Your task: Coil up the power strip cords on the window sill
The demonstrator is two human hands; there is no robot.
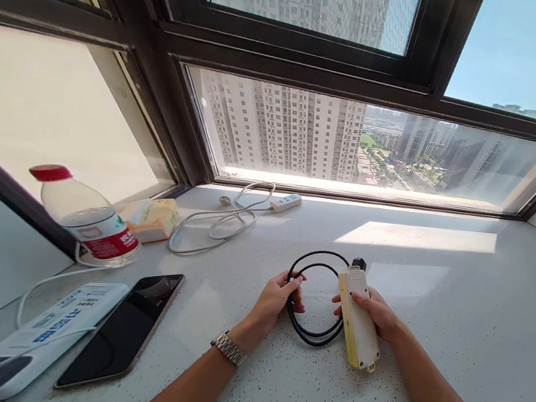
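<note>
My left hand (278,297) pinches the left side of a coiled black cable (309,332) that lies in a loop on the speckled white sill (453,333). My right hand (375,311) grips a yellowed white power strip (356,326) tilted on its edge, with the black cable running out of its far end near a black plug (358,263). A metal watch (229,347) sits on my left wrist.
A second white power strip (286,202) with a looped grey-white cable (218,220) lies by the window. At left stand a red-capped water bottle (88,219), a yellowish packet (152,218), a dark phone (125,330) and a white box (37,335).
</note>
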